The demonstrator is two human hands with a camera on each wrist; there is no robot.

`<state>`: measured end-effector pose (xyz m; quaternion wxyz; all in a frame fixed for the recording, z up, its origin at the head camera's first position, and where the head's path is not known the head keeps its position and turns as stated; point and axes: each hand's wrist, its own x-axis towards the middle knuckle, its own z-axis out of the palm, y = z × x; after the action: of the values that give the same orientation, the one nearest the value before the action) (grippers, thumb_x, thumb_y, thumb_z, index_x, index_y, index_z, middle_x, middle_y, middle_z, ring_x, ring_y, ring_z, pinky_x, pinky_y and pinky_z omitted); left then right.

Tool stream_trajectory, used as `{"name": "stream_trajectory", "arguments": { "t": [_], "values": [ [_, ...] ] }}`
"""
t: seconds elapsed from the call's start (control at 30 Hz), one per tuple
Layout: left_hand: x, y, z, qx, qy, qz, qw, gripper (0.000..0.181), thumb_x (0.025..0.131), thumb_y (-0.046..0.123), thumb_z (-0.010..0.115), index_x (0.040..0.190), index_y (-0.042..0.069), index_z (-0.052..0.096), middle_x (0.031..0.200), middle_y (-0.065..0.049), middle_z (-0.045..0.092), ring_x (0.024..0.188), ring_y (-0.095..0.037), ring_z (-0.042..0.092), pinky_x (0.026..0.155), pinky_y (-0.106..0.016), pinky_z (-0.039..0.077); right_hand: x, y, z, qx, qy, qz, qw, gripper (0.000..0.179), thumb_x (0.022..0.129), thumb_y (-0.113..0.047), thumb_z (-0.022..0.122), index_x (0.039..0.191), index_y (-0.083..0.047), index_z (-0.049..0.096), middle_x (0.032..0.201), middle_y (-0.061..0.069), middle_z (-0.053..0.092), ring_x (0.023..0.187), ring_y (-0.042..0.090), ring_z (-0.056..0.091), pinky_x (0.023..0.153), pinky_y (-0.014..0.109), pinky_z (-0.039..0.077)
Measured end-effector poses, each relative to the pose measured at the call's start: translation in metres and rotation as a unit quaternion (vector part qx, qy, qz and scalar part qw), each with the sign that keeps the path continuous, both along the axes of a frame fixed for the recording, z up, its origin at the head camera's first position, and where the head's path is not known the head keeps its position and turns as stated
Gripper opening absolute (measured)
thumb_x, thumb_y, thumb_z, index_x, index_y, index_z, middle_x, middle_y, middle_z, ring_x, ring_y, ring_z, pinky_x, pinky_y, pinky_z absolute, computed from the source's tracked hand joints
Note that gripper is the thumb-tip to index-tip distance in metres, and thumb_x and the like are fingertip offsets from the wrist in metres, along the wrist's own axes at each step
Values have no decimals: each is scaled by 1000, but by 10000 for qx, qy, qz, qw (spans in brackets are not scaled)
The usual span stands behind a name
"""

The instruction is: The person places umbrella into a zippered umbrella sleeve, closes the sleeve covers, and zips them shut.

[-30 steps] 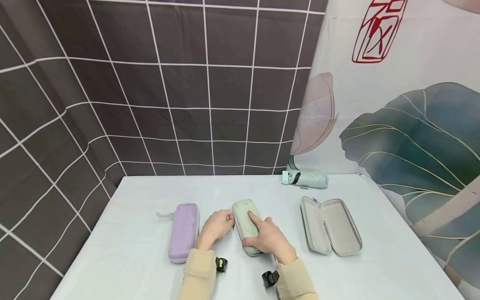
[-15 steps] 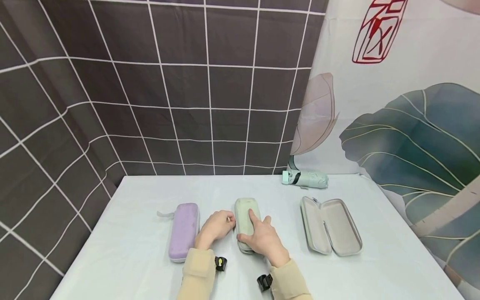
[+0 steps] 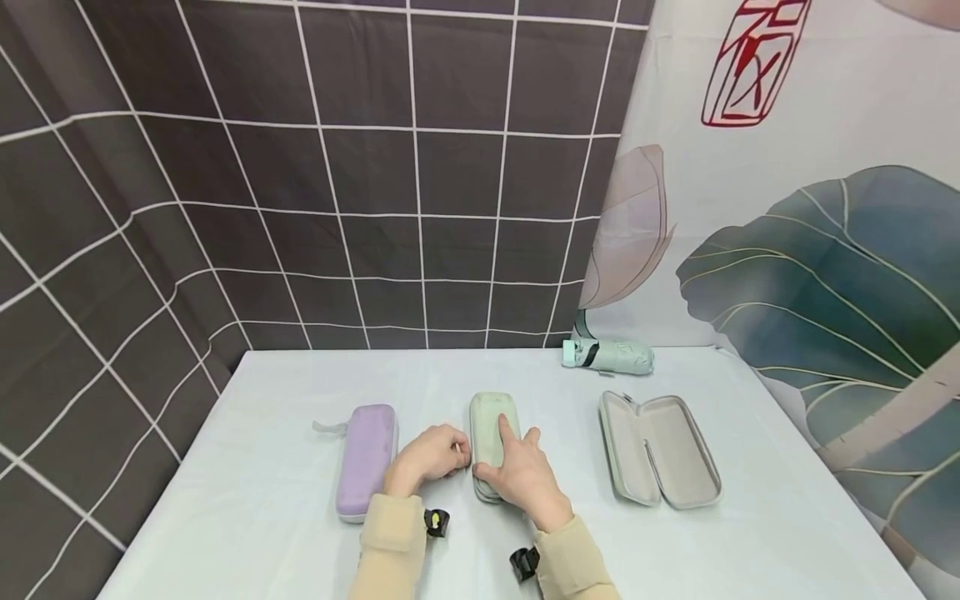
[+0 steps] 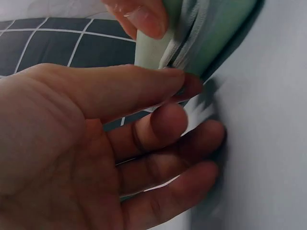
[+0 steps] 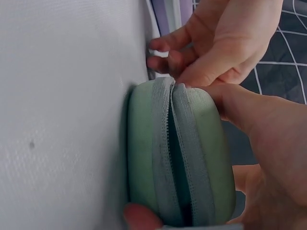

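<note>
A pale green zip case (image 3: 491, 429) lies on the white table in the head view, between the two hands. My right hand (image 3: 521, 475) holds it from above, with fingers spread over its lid and sides. At its left edge, my left hand (image 3: 431, 454) pinches at the zipper with thumb and index finger; the zipper pull is hidden in that pinch. Its other fingers are loosely bent in the left wrist view. The right wrist view shows the case's zipper (image 5: 180, 158) parted along the near end, with a narrow dark gap between its grey tapes.
Left of the hands lies a purple case (image 3: 367, 462) with a strap loop. A second green case (image 3: 682, 454) lies spread open on the right, its grey lining showing. A folded mint umbrella (image 3: 615, 357) is at the table's back edge.
The green case has turned from a slant to nearly straight, and my right hand has shifted slightly left with it. The left hand stays at the case's left edge.
</note>
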<state>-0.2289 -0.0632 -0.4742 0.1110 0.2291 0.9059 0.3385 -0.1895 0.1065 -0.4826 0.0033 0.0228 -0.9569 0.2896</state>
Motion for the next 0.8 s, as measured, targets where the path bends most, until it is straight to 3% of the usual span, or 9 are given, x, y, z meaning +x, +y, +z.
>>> {"name": "stream_trajectory", "arguments": {
  "t": [0.13, 0.3, 0.43, 0.5, 0.67, 0.73, 0.8],
  "values": [
    [0, -3, -3, 176, -399, -43, 9990, 12, 86, 1, 63, 75, 5, 66, 56, 1, 55, 51, -9, 45, 52, -25, 37, 1, 1, 2, -15, -127, 138, 9998, 89, 78, -40, 77, 149, -3, 36, 117, 38, 42, 69, 33, 56, 61, 48, 49],
    [-2, -5, -8, 352, -612, -91, 9975, 12, 89, 3, 62, 77, 4, 66, 58, -2, 56, 52, -9, 46, 52, -25, 38, 1, 8, 9, 94, -383, 481, 9981, 77, 89, -41, 69, 149, -6, 38, 120, 36, 45, 75, 34, 59, 66, 51, 50],
    [-5, -4, -9, 377, -642, -77, 9972, 12, 89, 4, 62, 78, 5, 66, 58, -1, 56, 51, -9, 47, 51, -24, 40, -6, 19, 18, 472, -377, 982, 9933, 53, 98, -26, 58, 146, -10, 44, 116, 28, 50, 71, 27, 56, 65, 46, 49],
    [-5, -5, -9, 383, -651, -53, 9971, 12, 89, 4, 62, 78, 5, 66, 58, -1, 55, 52, -9, 47, 51, -24, 40, -12, 22, 24, 734, -294, 1291, 9885, 48, 97, -12, 57, 144, -13, 48, 113, 25, 51, 72, 26, 54, 64, 44, 48],
    [-4, -7, -8, 397, -696, -73, 9968, 11, 89, 3, 62, 80, 5, 66, 58, -2, 56, 52, -9, 47, 52, -25, 40, -23, 22, 39, 1866, -161, 1864, 9644, 67, 83, 10, 62, 140, -23, 54, 132, 25, 48, 102, 36, 57, 79, 49, 50],
    [-4, -7, -8, 400, -687, -101, 9968, 10, 89, 3, 62, 80, 5, 67, 59, -2, 57, 52, -9, 48, 52, -25, 41, -25, 19, 40, 2516, -23, 2030, 9463, 71, 82, 9, 65, 141, -28, 53, 141, 23, 43, 115, 39, 52, 86, 52, 48],
    [-3, -6, -8, 404, -661, -115, 9969, 10, 88, 3, 62, 79, 5, 66, 59, -3, 57, 52, -9, 48, 52, -25, 41, -27, 16, 38, 3153, 155, 2252, 9218, 71, 84, 5, 66, 143, -32, 50, 145, 19, 42, 121, 39, 50, 91, 53, 46]
  ]
}}
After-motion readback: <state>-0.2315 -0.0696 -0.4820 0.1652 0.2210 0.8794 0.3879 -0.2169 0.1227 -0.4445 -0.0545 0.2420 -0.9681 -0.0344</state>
